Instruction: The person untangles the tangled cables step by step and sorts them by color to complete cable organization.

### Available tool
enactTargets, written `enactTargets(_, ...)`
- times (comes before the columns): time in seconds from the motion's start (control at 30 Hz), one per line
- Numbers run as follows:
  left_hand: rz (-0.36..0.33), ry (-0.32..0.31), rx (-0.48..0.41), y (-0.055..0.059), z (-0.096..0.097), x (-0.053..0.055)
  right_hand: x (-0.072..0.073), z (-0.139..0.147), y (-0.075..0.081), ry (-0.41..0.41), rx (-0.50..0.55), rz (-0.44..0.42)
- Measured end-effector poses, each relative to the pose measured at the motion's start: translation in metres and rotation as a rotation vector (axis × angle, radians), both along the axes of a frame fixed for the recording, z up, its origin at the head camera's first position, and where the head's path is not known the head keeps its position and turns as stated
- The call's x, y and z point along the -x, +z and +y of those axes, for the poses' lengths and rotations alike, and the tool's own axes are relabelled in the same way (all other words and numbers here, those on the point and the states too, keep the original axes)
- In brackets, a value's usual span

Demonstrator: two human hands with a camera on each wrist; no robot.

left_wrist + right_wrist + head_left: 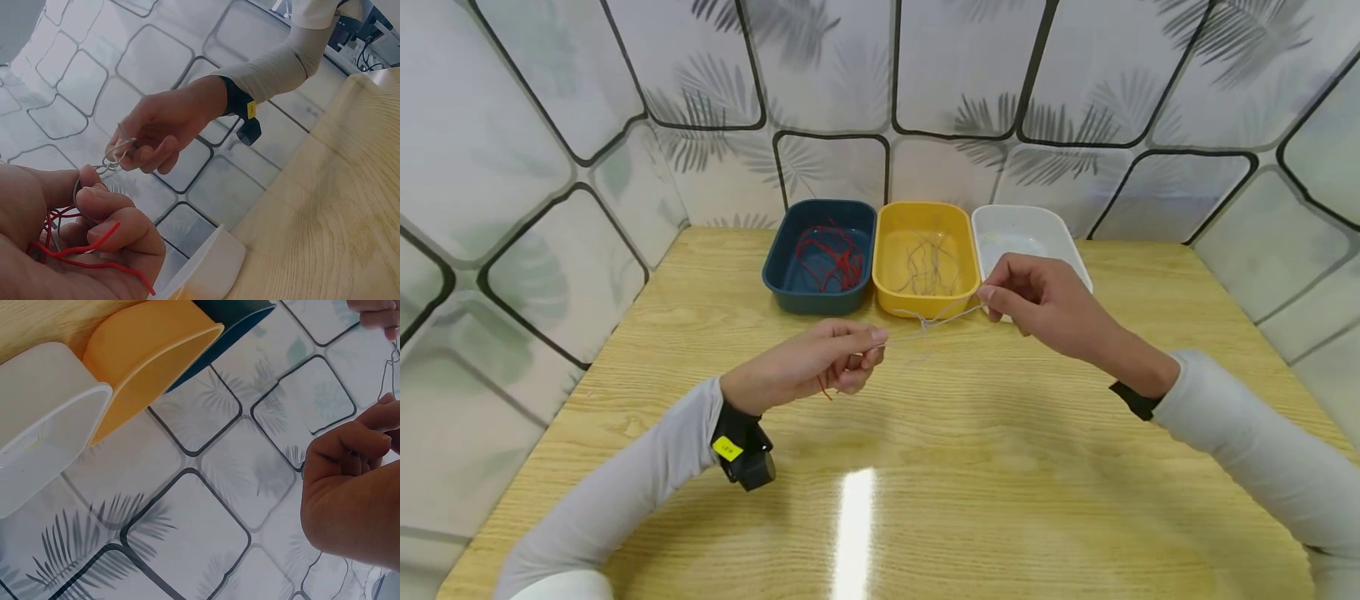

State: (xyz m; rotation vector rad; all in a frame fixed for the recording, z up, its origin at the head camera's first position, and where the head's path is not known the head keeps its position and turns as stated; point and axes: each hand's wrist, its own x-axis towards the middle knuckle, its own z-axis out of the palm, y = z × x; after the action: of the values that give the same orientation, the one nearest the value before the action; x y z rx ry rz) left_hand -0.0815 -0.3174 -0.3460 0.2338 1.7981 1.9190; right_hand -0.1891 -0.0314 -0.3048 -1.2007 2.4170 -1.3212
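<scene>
A thin grey string [924, 326] with a loose knot or tangle in its middle stretches between the two hands, above the table. My left hand [812, 360] pinches one end between thumb and forefinger. Its other fingers curl in over a red string [81, 250], whose loose ends poke out from the palm in the left wrist view. My right hand [1056, 308] pinches the other end of the grey string, in front of the white bin. Loops of the grey string show at the right fingertips in the left wrist view.
Along the back of the wooden table [970, 483] stand three bins side by side. The dark blue bin [808, 302] holds tangled red string [842, 268], the yellow bin [925, 306] holds greyish string [932, 265]. Inside the white bin [1015, 215] lies a thin yellowish strand [41, 434]. Patterned curtains surround the table.
</scene>
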Motion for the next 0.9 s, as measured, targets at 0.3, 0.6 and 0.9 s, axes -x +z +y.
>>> enactTargets(0.3,0.025,-0.026,0.017,-0.002,-0.009,-0.002,0.03,0.014,-0.005,-0.051,0.108,-0.154)
enactTargets(0.6,0.034,-0.028,0.052,0.0,-0.023,-0.009,0.084,0.037,-0.013,-0.254,0.174,-0.196)
enactTargets(0.9,0.047,-0.044,0.024,-0.002,-0.02,-0.009,0.128,-0.004,-0.034,-0.324,-0.246,0.02)
